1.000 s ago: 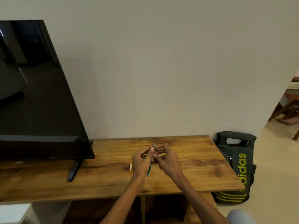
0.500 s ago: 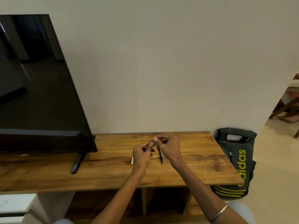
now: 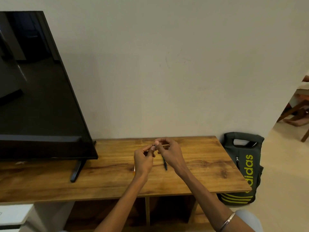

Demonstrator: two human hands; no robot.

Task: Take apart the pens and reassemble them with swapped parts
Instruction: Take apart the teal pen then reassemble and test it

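Both hands meet above the wooden desk [image 3: 200, 164]. The left hand [image 3: 143, 160] and right hand [image 3: 168, 152] each pinch a small pen part [image 3: 154, 146] between fingertips; what it is cannot be told. A dark pen [image 3: 164, 163] lies on the desk just below the right hand. Risk: a fingertip slip could drop the tiny part, which may roll off the desk edge.

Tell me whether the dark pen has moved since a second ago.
Yes. The dark pen was held up between the fingers of both hands then; it now lies lower on the wooden table, below the right hand.
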